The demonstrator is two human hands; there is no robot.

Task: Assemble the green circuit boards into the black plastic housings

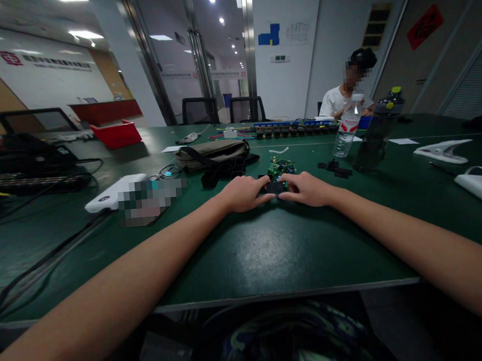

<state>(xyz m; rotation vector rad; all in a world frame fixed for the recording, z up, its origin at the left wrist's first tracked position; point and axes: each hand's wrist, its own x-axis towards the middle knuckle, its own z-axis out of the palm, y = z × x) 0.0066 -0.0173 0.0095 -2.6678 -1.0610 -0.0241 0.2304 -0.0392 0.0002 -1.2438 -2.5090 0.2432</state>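
as our left hand (244,194) and right hand (308,189) meet at mid-table, we clasp a small black part (275,187) between them, fingers of both curled onto its ends, while it sits on the green table (271,245) just before a green circuit board (280,168), a khaki bag (211,151) behind it to the left, a clear bottle (345,130) off right.

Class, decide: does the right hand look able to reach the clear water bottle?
Probably yes. The right hand shares a black part with the left hand; only small black pieces lie flat before the clear water bottle.
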